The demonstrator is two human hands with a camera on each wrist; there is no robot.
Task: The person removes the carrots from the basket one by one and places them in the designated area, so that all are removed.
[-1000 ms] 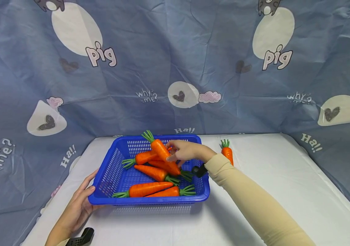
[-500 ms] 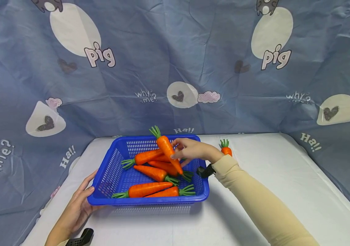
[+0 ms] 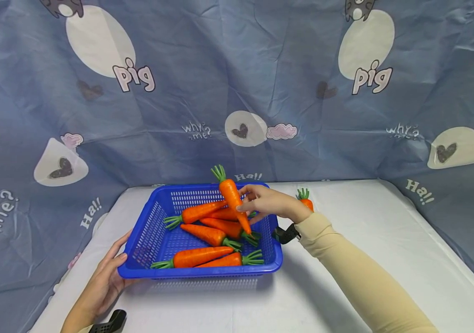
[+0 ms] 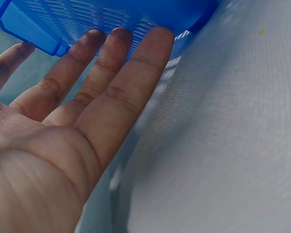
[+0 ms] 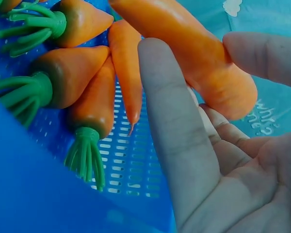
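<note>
My right hand (image 3: 268,201) pinches an orange carrot (image 3: 231,194) with green stalks, held tilted above the right half of a blue plastic basket (image 3: 170,273). In the right wrist view, this carrot (image 5: 189,48) lies between the thumb and fingers, its stalks out of sight. Several other carrots (image 3: 203,255) lie in the basket, pointing different ways. At the basket's front left corner, my left hand (image 3: 102,280) touches the outside. The left wrist view has its fingers (image 4: 121,92) stretched out, fingertips against the slotted basket wall (image 4: 77,22).
One more carrot (image 3: 306,203) lies on the white table (image 3: 387,240) right of the basket, partly hidden by my right forearm. A blue printed cloth (image 3: 203,92) hangs behind the table and along both sides.
My right hand has lifted the carrot a little and moved it to the right, and the carrot stands more upright. The left hand and the basket look almost unmoved.
</note>
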